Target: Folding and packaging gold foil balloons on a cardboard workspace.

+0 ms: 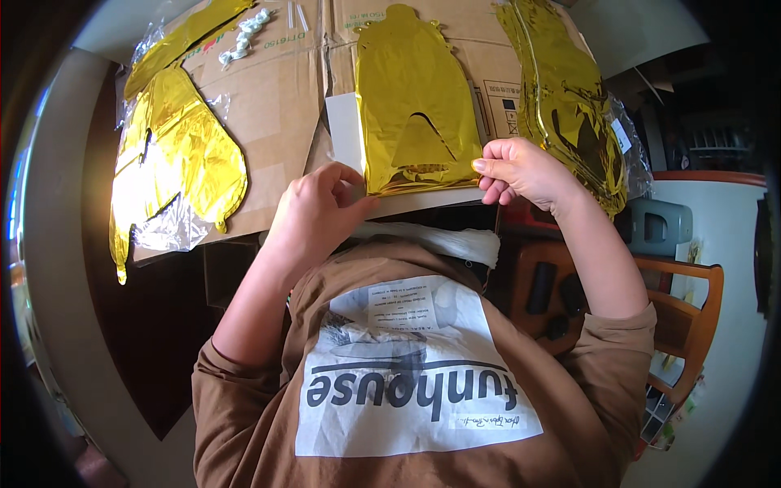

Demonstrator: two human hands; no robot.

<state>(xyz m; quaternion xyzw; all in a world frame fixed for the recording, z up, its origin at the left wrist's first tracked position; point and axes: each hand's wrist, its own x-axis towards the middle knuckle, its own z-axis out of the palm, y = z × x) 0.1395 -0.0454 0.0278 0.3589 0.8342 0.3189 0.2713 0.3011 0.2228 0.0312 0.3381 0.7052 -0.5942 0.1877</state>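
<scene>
A flat, uninflated gold foil balloon (415, 98) lies on a flattened brown cardboard sheet (277, 89) in front of me. My left hand (321, 207) pinches its near left corner, fingers closed on the foil edge. My right hand (521, 171) grips the near right corner between thumb and fingers. A white card (343, 130) sticks out from under the balloon's left side.
More gold foil balloons lie at the left (175, 154) and in a stack at the right (569, 89), some in clear plastic wrap. A white ribbon bundle (244, 32) rests at the far left. A wooden chair (675, 309) stands at my right, a dark table edge below.
</scene>
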